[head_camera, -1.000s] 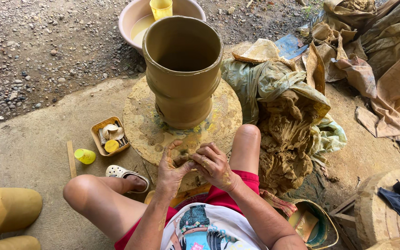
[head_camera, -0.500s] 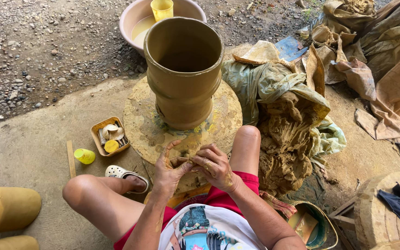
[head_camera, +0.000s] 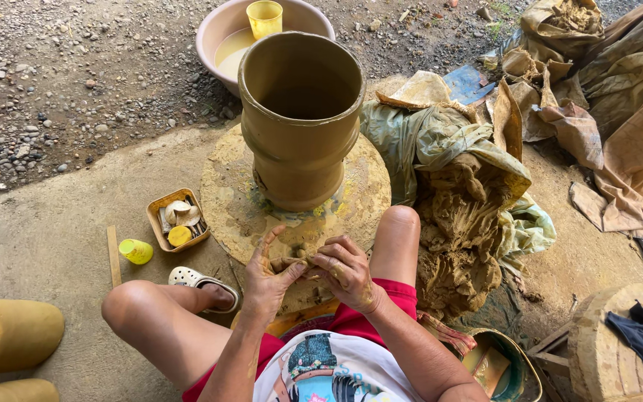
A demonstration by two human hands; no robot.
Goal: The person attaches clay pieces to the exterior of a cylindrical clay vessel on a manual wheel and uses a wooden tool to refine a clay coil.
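**Rolling a lump of clay in front of the tall pot**

Going left to right, at nine o'clock I have a small tray (head_camera: 178, 218) of tools and a yellow cup (head_camera: 136, 251) on the concrete floor. My left hand (head_camera: 266, 277) is spread, palm and thumb pressing a lump of clay (head_camera: 297, 263); my right hand (head_camera: 345, 272) curls over it from three o'clock, fingers pinching it. The lump sits at six o'clock on the round wheel (head_camera: 232, 208), just below the tall clay pot (head_camera: 301, 119). I judge the step as shaping a piece; next would call for even pressure from both palms. The heap of raw clay (head_camera: 463, 223) lies at three o'clock. The lump is mostly covered by my fingers, so I can't make out its shape.
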